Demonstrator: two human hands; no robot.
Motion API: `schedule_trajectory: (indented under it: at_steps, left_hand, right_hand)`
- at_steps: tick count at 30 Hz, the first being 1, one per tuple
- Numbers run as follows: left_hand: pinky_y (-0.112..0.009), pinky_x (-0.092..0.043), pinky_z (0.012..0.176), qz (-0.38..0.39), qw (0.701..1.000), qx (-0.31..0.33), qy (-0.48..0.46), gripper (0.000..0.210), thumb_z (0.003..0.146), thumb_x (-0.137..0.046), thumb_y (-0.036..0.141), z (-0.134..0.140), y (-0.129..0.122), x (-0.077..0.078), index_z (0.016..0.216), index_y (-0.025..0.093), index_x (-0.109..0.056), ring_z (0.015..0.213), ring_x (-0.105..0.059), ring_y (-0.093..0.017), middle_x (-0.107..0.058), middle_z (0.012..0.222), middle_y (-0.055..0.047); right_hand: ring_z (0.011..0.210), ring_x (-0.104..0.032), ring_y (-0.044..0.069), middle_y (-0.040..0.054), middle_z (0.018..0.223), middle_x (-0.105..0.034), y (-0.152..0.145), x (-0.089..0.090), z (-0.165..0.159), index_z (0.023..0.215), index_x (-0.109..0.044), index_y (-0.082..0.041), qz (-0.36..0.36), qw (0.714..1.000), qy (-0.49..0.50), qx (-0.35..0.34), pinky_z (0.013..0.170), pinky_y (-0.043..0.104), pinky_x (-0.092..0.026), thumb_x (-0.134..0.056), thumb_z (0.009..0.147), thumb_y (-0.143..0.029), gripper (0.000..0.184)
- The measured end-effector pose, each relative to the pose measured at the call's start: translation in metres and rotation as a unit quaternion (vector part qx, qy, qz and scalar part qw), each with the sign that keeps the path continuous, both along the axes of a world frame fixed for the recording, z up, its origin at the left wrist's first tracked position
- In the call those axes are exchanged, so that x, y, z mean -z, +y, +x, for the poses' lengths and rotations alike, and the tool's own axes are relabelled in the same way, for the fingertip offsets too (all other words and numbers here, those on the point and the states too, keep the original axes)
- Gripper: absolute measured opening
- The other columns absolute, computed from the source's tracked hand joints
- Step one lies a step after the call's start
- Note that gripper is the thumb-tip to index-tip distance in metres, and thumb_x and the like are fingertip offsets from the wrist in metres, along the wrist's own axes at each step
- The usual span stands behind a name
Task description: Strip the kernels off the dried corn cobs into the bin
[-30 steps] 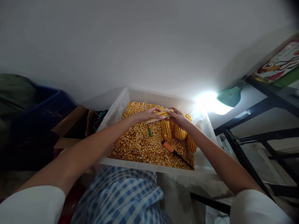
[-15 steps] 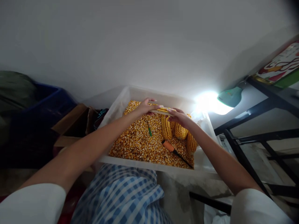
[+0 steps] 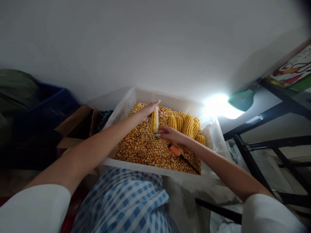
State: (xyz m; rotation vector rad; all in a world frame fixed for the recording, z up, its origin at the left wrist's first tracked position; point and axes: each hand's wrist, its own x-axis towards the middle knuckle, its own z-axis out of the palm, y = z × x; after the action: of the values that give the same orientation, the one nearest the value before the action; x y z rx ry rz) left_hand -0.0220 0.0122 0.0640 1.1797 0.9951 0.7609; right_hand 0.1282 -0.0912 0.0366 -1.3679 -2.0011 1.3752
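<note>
My left hand (image 3: 151,110) is closed around the upper part of a corn cob (image 3: 154,121) held upright. Yellow kernels cover its left side, while a pale stripe without kernels runs down the right. Beside the cob's lower end, my right hand (image 3: 168,133) has its fingers stretched out. Its fingertips are at a small green-handled tool (image 3: 156,137), mostly hidden behind the cob and fingers; contact is unclear. Below lie loose corn kernels (image 3: 138,145) in a whitish plastic bin (image 3: 145,167). Close to my right wrist rests an orange-handled screwdriver-like tool (image 3: 174,150) with a dark shaft.
Several full corn cobs (image 3: 188,126) lie at the bin's right side. A lit lamp (image 3: 233,106) hangs from a black metal frame (image 3: 279,113) on the right. Left of the bin stand an open cardboard box (image 3: 75,124) and a blue crate (image 3: 53,103). A wall (image 3: 155,48) rises behind.
The cob has turned from level to upright and moved left in my left hand. My right hand has let go of its end and moved down and left to the green-handled tool.
</note>
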Motion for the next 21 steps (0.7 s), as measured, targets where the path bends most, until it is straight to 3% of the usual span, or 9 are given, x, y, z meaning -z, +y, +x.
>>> schedule_trajectory:
  at_steps: [3, 6, 10, 13, 18, 21]
  left_hand:
    - [-0.025, -0.043, 0.056, 0.0, 1.0, -0.012, -0.021, 0.04, 0.068, -0.053, 0.059, -0.002, 0.002, 0.0, 0.081, 0.021, -0.053, 0.057, -0.057, -0.014, -0.056, 0.059, -0.001]
    - [-0.025, -0.043, 0.055, -0.033, 0.999, -0.024, -0.032, 0.044, 0.071, -0.047, 0.062, -0.004, 0.004, 0.001, 0.082, 0.02, -0.054, 0.056, -0.056, -0.014, -0.053, 0.054, -0.001]
    - [-0.024, -0.044, 0.056, -0.047, 0.998, 0.003, -0.046, 0.049, 0.071, -0.044, 0.065, -0.006, 0.005, 0.001, 0.079, 0.019, -0.057, 0.057, -0.057, -0.014, -0.056, 0.054, -0.002]
    - [-0.023, -0.043, 0.055, -0.012, 1.0, -0.003, -0.027, 0.045, 0.07, -0.048, 0.062, -0.005, 0.004, 0.004, 0.074, 0.018, -0.057, 0.056, -0.055, -0.012, -0.057, 0.056, -0.002]
    - [-0.02, -0.038, 0.052, 0.127, 0.984, -0.128, 0.006, 0.036, 0.07, -0.055, 0.052, -0.003, 0.004, 0.015, 0.061, 0.017, -0.05, 0.051, -0.049, -0.008, -0.05, 0.052, 0.003]
    - [-0.02, -0.036, 0.05, 0.07, 0.981, -0.175, -0.038, 0.032, 0.073, -0.052, 0.046, -0.004, 0.009, 0.02, 0.061, 0.017, -0.047, 0.045, -0.045, -0.007, -0.043, 0.048, 0.005]
  right_hand:
    - [0.068, -0.055, 0.014, 0.0042, 0.078, -0.061, 0.0, 0.02, -0.011, 0.102, -0.046, -0.016, 0.146, 0.97, -0.191, 0.036, 0.061, 0.024, -0.038, -0.047, 0.08, -0.047, 0.038]
    - [0.073, -0.056, 0.017, 0.0098, 0.088, -0.061, 0.0, 0.03, -0.023, 0.099, -0.044, -0.015, 0.203, 0.932, -0.3, 0.033, 0.061, 0.025, -0.036, -0.037, 0.086, -0.036, 0.026]
    - [0.076, -0.057, 0.019, 0.0113, 0.088, -0.061, 0.003, 0.031, -0.028, 0.098, -0.043, -0.014, 0.207, 0.915, -0.345, 0.017, 0.062, 0.026, -0.036, -0.035, 0.085, -0.028, 0.02]
    - [0.076, -0.058, 0.021, 0.0118, 0.089, -0.061, 0.004, 0.028, -0.028, 0.098, -0.043, -0.014, 0.207, 0.908, -0.364, -0.001, 0.061, 0.027, -0.036, -0.038, 0.081, -0.027, 0.022]
    - [0.074, -0.059, 0.022, 0.0121, 0.088, -0.062, 0.0, 0.013, -0.024, 0.105, -0.041, -0.013, 0.175, 0.896, -0.405, -0.047, 0.056, 0.026, -0.036, -0.048, 0.073, -0.026, 0.035]
    - [0.074, -0.059, 0.021, 0.0125, 0.087, -0.062, -0.002, -0.006, -0.015, 0.098, -0.047, -0.012, 0.168, 0.887, -0.424, -0.068, 0.057, 0.026, -0.036, -0.041, 0.079, -0.023, 0.023]
